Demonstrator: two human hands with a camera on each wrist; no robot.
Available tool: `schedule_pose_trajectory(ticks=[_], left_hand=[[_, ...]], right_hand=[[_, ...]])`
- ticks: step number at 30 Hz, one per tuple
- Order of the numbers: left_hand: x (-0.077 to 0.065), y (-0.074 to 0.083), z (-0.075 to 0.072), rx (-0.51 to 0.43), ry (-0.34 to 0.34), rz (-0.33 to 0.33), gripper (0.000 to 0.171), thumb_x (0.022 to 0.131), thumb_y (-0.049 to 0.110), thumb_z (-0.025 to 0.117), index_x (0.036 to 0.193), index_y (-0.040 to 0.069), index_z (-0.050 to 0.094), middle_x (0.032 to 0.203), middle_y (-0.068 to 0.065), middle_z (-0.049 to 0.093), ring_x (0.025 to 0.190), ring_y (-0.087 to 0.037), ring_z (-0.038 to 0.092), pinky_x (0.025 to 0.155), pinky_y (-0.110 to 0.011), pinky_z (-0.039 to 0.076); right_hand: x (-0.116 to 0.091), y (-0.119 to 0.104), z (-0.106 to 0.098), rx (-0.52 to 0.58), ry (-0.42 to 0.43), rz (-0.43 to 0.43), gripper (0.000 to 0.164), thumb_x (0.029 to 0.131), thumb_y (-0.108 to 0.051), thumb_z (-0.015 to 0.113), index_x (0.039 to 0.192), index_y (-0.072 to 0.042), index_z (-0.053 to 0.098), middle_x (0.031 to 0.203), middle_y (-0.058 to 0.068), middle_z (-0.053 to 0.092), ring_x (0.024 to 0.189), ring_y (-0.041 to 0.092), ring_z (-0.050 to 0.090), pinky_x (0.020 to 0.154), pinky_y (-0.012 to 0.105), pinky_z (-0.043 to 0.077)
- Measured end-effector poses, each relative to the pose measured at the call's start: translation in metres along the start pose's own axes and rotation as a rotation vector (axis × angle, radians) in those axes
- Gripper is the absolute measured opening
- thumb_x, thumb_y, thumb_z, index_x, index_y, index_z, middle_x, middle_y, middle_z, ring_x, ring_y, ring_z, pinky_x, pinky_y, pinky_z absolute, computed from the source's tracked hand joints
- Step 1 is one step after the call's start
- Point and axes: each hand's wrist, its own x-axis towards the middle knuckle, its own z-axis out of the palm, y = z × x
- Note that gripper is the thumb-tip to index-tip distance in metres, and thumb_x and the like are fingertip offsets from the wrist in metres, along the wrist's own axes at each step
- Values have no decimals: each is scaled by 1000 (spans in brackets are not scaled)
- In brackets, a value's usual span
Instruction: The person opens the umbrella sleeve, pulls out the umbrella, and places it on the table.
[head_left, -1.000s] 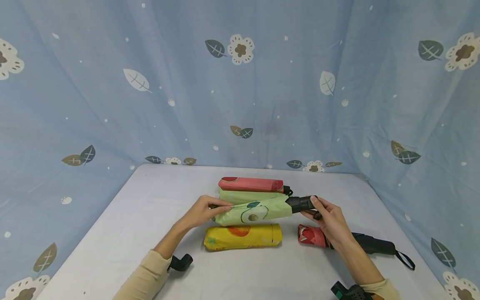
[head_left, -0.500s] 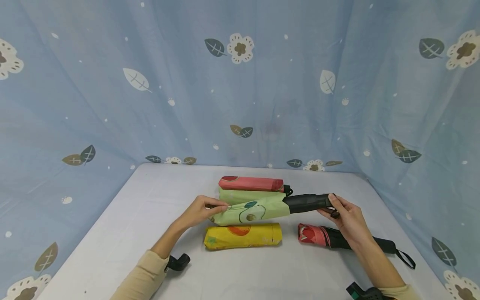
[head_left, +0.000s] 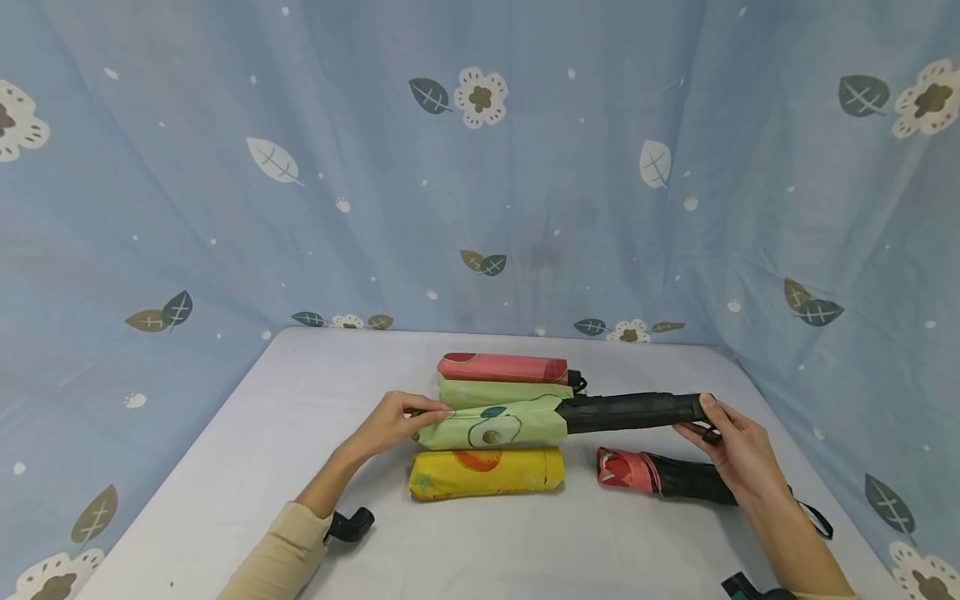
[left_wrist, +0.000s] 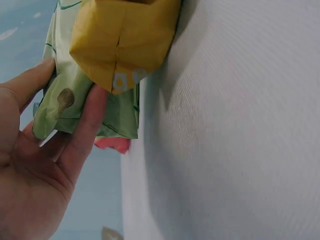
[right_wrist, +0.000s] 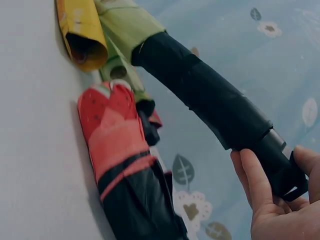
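A light green umbrella sleeve [head_left: 536, 419] with an avocado print lies level above the table. Out of its right end sticks most of a black folded umbrella [head_left: 630, 412]. My left hand [head_left: 390, 423] pinches the sleeve's left end between thumb and fingers. At the other end, my right hand [head_left: 742, 454] grips the umbrella's black handle [right_wrist: 280, 172], thumb on one side and fingers on the other. Below the held sleeve lies a yellow sleeve [head_left: 517, 473] with an orange print; its open end faces the right wrist camera.
A red-and-black folded umbrella [head_left: 633, 472] lies at the right, partly behind my right forearm. At the back rest a red watermelon-print umbrella [head_left: 510, 367] and another green one [head_left: 502, 392]. Blue patterned curtain [head_left: 480, 192] surrounds the white table [head_left: 322, 367].
My right hand has moved right, drawing the black umbrella farther out of the green sleeve. My left hand keeps its pinch and has drifted slightly left.
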Motion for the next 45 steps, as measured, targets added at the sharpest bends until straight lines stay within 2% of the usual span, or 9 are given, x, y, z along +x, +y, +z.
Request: schedule_pose_trajectory(ticks=[7,9,12,16,21,27,37,41,45], left_hand=[[-2,-3,-1,23,-15,-14,20,95,10,63,110,4,75,110,-13,74,82,-30,65,63,-20,49],[-2,-3,-1,32,-19,-6,20,95,10,63,110,4,75,108,-13,74,81,-30,65,63,-21,48],[-1,-3,-1,37,-30,14,20,95,9,63,110,3,75,107,-14,74,82,-30,66,66,-22,49],[-2,-3,1,38,-44,26,20,95,8,63,110,2,74,106,-14,74,80,-30,65,67,-23,49],[-1,-5,3,39,-46,34,20,95,8,63,109,1,74,104,-15,75,75,-32,60,64,-23,47],[5,-29,10,72,-37,63,20,95,8,63,110,2,74,105,-14,75,80,-29,65,69,-27,52],[11,-38,13,100,-44,36,20,96,27,63,112,22,74,110,2,74,87,-12,65,76,-25,52],[11,-36,14,123,-39,17,19,95,28,64,113,25,73,110,4,73,87,-9,62,77,-28,50],[10,-36,14,128,-35,13,20,95,27,65,113,25,72,112,5,73,91,-8,62,79,-30,49]], right_hand=[[-6,-3,-25,79,18,-3,17,100,-19,56,109,-24,69,164,3,-16,98,7,70,86,30,56],[-7,-3,-30,72,27,-4,17,100,-18,55,109,-24,69,164,1,-13,100,4,69,87,31,56],[-8,-3,-38,59,59,-1,16,99,-18,57,107,-25,69,161,-6,15,98,3,69,86,31,56],[-9,-4,-46,50,78,10,13,98,-19,59,104,-26,69,130,-14,40,96,3,69,86,32,56],[-10,-6,-55,65,72,-2,14,98,-19,59,106,-24,69,121,-13,47,96,4,69,85,32,57],[-13,-6,-66,107,101,11,15,98,-17,59,106,-24,69,115,-14,52,93,5,70,85,34,57],[-13,-5,-80,76,152,89,12,97,-23,61,105,-29,66,128,-18,42,92,4,70,89,33,55],[-12,-7,-81,33,161,118,62,97,-26,60,150,-30,29,133,-22,37,91,0,69,90,32,54],[-9,-8,-79,-49,194,126,90,95,-32,62,156,-7,1,128,-23,39,88,-4,67,87,30,56]])
